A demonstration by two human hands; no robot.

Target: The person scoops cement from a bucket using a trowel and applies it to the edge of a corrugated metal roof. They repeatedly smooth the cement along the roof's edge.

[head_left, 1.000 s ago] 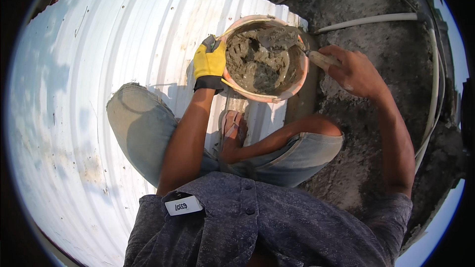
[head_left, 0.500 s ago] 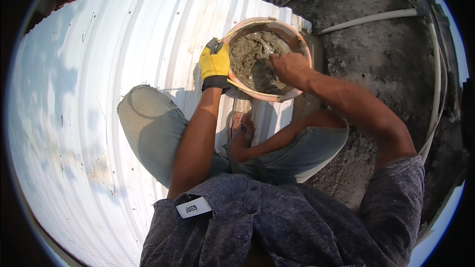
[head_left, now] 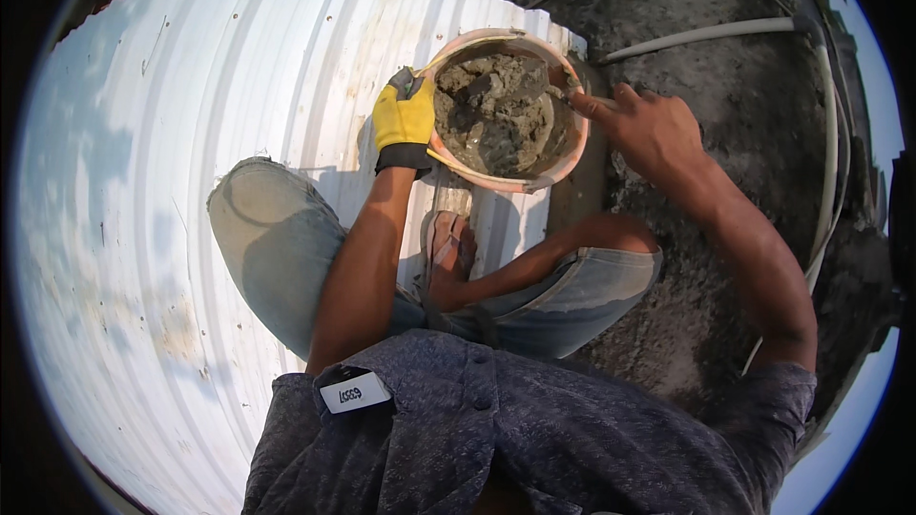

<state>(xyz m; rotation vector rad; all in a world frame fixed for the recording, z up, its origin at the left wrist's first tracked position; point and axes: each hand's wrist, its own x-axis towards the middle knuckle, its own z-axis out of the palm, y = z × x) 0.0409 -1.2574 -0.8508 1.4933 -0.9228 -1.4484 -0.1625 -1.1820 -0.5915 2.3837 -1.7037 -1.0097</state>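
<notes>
A round orange-pink bucket (head_left: 557, 172) stands in front of me, holding wet grey mortar (head_left: 496, 129) heaped in lumps. My left hand (head_left: 405, 118), in a yellow glove with dark cuff and fingertips, is closed on the bucket's left rim. Over the right rim, my bare right hand (head_left: 654, 126) grips the handle of a trowel (head_left: 603, 102). The trowel's far end reaches into the bucket, where its blade is mostly lost among the mortar.
White corrugated metal sheeting (head_left: 229, 86) extends under the bucket and to my left. On my right lies a rough dark concrete surface (head_left: 706, 76) with pale pipes (head_left: 701, 38) across it. My sandalled foot (head_left: 448, 253) rests just below the bucket.
My right hand has moved right and out of the bucket, past its rim, still gripping the trowel. The mortar is now piled higher in the middle. My left hand keeps hold of the rim.
</notes>
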